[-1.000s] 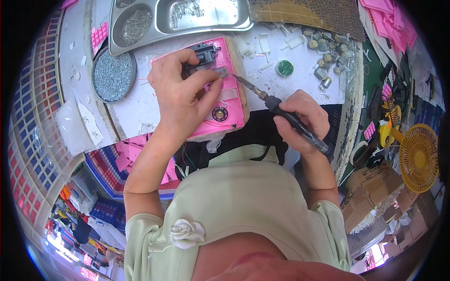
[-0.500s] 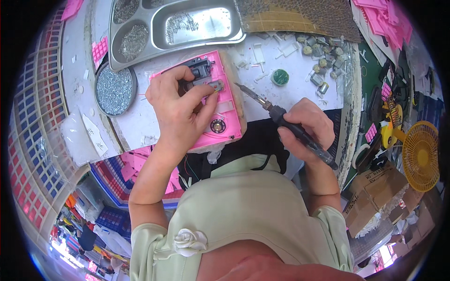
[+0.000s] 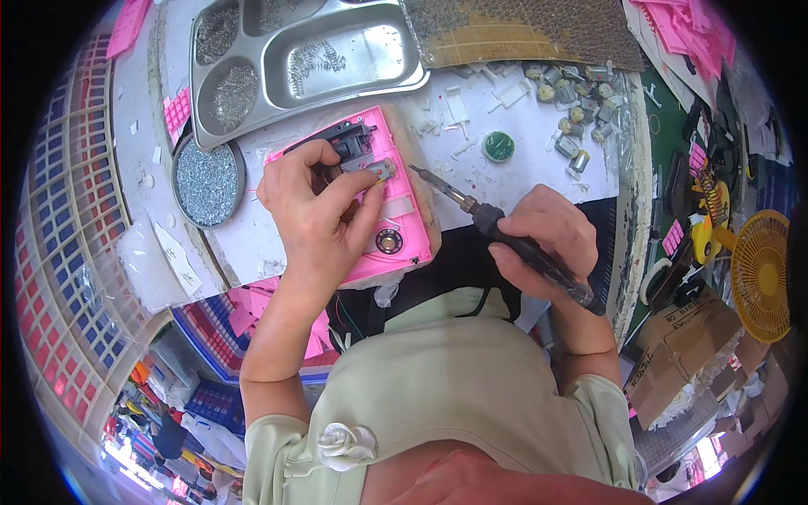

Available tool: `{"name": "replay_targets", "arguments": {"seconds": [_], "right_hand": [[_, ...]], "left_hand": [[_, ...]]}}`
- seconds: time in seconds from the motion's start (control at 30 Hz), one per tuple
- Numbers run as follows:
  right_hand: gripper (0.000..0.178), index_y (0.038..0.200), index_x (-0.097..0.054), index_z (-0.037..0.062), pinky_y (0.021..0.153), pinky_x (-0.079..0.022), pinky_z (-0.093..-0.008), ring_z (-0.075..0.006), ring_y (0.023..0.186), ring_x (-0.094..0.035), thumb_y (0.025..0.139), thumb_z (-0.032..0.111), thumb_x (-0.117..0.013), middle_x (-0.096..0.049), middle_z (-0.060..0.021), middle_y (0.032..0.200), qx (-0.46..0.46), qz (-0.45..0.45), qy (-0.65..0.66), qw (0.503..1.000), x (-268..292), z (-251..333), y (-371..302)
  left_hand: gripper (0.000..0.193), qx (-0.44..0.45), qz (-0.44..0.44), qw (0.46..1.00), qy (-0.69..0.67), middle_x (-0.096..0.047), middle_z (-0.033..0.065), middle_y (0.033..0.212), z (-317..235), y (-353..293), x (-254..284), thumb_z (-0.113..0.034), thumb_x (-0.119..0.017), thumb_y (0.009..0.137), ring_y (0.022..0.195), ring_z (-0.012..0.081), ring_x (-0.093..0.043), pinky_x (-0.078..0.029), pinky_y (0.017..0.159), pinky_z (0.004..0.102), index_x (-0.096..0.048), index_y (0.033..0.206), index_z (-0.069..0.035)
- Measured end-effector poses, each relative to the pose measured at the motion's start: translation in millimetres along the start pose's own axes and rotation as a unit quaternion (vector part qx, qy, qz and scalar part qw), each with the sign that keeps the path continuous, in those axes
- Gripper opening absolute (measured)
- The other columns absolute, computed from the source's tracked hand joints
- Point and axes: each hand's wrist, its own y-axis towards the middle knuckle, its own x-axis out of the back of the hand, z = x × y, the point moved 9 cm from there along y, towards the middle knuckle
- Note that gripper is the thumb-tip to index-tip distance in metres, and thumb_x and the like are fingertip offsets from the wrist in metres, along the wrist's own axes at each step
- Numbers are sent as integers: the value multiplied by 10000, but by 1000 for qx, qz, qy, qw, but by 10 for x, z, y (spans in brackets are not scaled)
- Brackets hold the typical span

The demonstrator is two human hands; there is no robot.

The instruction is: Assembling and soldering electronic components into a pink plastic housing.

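A pink plastic housing [image 3: 412,220], open side up, lies on a pale block at the table's near edge. My left hand [image 3: 313,210] is over it, thumb and forefinger pinched beside a small silvery part [image 3: 383,170]; what they grip is too small to make out. A black mechanism [image 3: 349,139] sits at the housing's far end and a round black disc [image 3: 389,241] at its near end. My right hand [image 3: 551,234] is closed around the dark handle of a soldering iron [image 3: 486,219]. Its tip points left and ends just right of the silvery part.
Beyond the housing stands a metal compartment tray [image 3: 341,94] of small parts. A round dish [image 3: 208,187] of tiny metal pieces sits left. Right of the housing are a green-filled round tin [image 3: 498,146], white plastic pieces and several small motors [image 3: 572,126]. A yellow fan [image 3: 760,276] stands far right.
The soldering iron's tip has come a little closer to the silvery part. My left hand keeps its pinch over the housing. The whole view has shifted slightly.
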Motion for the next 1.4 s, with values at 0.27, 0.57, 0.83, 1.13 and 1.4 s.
{"name": "replay_targets", "arguments": {"seconds": [0.27, 0.57, 0.83, 1.13, 1.4], "right_hand": [[355, 1017, -695, 69, 531, -466, -327, -230, 598, -587, 700, -2, -837, -627, -57, 733, 9, -8, 6, 1000, 10, 11, 5], [361, 1025, -692, 66, 521, -466, -327, -231, 588, -589, 701, 0, -836, -629, -59, 733, 21, -10, -2, 1000, -5, -4, -2], [307, 1032, -672, 40, 537, -454, -326, -231, 609, -585, 763, 28, -819, -632, -78, 748, 24, 15, -8, 1000, -77, -35, 10], [319, 1024, -684, 59, 525, -450, -327, -235, 589, -574, 741, 30, -829, -621, -64, 722, 31, 13, -14, 999, -152, -75, 55], [313, 1024, -684, 40, 524, -445, -324, -228, 585, -566, 743, 9, -817, -623, -70, 723, 38, 6, 7, 999, -206, -97, 66]], "left_hand": [[182, 3, 18, 1000, 3, -571, 108, 1084, 0, -6, 3, -113, -855, 701, 1025, 269, -515, -401, 885, 394, -786, 870, -102], [165, 9, 12, 1000, -8, -578, 103, 1061, -6, 5, 27, -115, -813, 750, 989, 254, -538, -374, 904, 383, -784, 912, -103], [167, -26, 31, 997, 68, -581, 70, 1049, -126, 138, -10, -145, -795, 739, 948, 233, -563, -339, 890, 397, -747, 897, -114], [169, -47, 72, 991, 97, -584, 83, 1067, -178, 233, -62, -150, -780, 732, 993, 264, -576, -341, 889, 423, -725, 888, -120], [115, -61, 55, 993, 84, -582, 70, 1060, -194, 253, -64, -165, -768, 735, 948, 278, -544, -325, 864, 465, -688, 809, -128]]}}
